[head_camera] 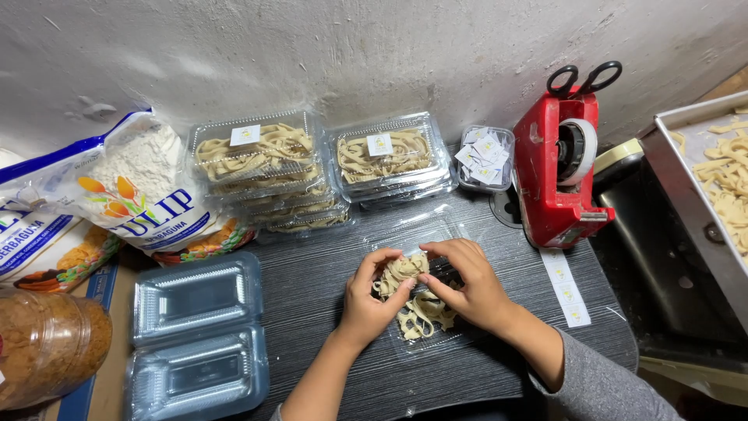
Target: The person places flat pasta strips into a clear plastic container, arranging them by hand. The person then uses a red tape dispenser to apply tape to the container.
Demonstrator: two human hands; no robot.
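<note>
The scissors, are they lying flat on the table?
No, the scissors stand in the top of the red tape dispenser, with only their black handles showing above it.

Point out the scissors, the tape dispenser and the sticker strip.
scissors [584, 78], head view, on the black handles.
tape dispenser [545, 175], head view, on its red side.
sticker strip [566, 287], head view, on its middle.

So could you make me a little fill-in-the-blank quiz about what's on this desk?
1. Both hands, the left hand and the right hand, press pale dough strips into an open clear ____.
2. A pair of scissors with ____ handles rests on top of the red tape dispenser.
3. The filled boxes stacked by the wall each carry a small ____ on the lid.

Missing words: plastic box; black; sticker
</note>
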